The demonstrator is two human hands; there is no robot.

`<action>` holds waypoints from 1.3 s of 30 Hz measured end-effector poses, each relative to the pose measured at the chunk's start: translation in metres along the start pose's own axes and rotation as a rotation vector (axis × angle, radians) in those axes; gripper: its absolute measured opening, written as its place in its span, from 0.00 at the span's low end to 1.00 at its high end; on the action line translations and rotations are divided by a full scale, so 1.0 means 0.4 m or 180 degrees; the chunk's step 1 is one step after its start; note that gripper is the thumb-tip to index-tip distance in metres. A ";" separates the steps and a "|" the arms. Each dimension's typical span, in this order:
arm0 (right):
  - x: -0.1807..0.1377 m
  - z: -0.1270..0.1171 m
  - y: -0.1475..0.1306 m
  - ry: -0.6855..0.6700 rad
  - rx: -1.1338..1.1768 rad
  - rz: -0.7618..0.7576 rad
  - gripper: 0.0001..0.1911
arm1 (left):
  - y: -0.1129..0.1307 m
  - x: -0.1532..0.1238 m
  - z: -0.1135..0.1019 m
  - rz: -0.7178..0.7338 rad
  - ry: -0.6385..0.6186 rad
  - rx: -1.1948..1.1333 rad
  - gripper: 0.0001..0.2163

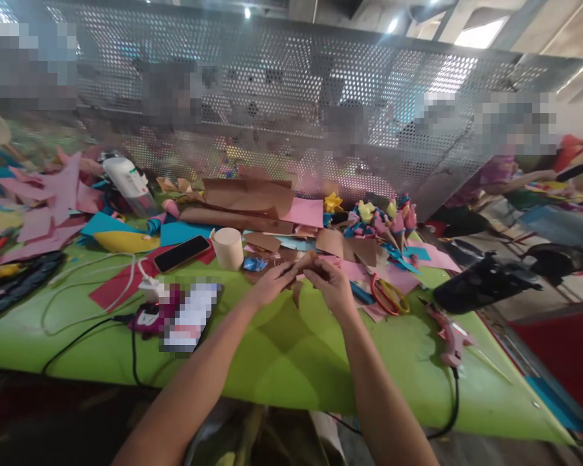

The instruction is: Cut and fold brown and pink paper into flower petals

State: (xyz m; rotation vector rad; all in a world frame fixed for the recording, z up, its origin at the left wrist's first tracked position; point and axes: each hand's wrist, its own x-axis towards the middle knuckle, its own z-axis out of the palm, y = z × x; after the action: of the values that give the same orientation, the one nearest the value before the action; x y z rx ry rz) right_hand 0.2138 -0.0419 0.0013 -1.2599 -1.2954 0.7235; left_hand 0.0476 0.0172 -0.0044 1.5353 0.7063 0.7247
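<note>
My left hand and my right hand meet above the green table. Between their fingertips is a piece of brown paper, pinched from both sides; the fingers partly hide it. Just beyond lie pink and brown paper scraps. Scissors with red and yellow handles rest to the right of my right hand. A cream paper roll or cup stands left of my left hand, near a small blue shiny wrapper.
At right are a pink glue gun and a black bottle. Phones, a power strip and cables occupy the left. Folded paper flowers and brown sheets sit before a perforated metal panel.
</note>
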 end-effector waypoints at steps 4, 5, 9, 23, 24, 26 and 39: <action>0.007 -0.001 0.002 0.0081 0.0287 0.0235 0.15 | 0.004 0.002 -0.003 0.0082 -0.0070 0.0236 0.25; 0.009 -0.003 0.001 0.0114 0.0344 0.0262 0.15 | 0.004 0.003 -0.004 0.0080 -0.0074 0.0256 0.24; 0.016 -0.012 0.000 0.0194 0.0513 0.0267 0.14 | 0.007 0.003 -0.007 0.0113 -0.0024 0.0463 0.22; 0.010 -0.023 -0.028 -0.0047 0.0381 0.0795 0.17 | 0.026 -0.009 0.014 0.0317 0.0321 0.2184 0.15; 0.010 -0.024 -0.028 -0.0073 0.0457 0.0827 0.17 | 0.027 -0.010 0.014 0.0304 0.0319 0.2277 0.14; 0.011 -0.023 -0.025 -0.0128 0.0586 0.0860 0.17 | 0.028 -0.012 0.016 0.0331 0.0287 0.2362 0.14; 0.017 -0.008 0.008 -0.0004 0.0722 0.0884 0.17 | 0.025 -0.007 0.004 0.0350 0.0189 0.1757 0.13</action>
State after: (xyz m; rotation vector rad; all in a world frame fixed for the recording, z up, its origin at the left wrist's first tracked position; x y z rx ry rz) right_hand 0.2191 -0.0358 0.0006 -1.2643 -1.0163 1.0382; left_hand 0.0476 0.0132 0.0055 2.0731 0.9222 0.6912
